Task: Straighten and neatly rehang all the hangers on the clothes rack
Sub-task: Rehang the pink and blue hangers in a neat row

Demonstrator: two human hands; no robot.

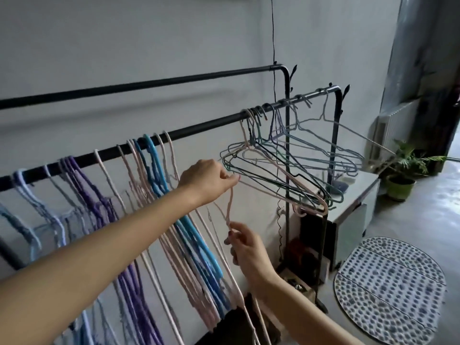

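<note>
A black clothes rack has a near rail [204,128] and a higher far rail [174,79]. On the near rail's left part hang several hangers in a row: light blue, purple [82,188], pink and bright blue [159,170]. At its right end a tangled bunch of thin wire hangers [293,170] hangs crooked. Between the two groups, a pale pink hanger [229,207] is off the rail. My left hand [206,180] pinches its upper end. My right hand [245,247] pinches its lower end.
A white cabinet [353,207] stands behind the rack's right post. A potted plant [403,180] sits on the floor beyond it. A patterned oval mat [390,290] lies at lower right. A black cord [273,46] hangs down by the far rail's corner.
</note>
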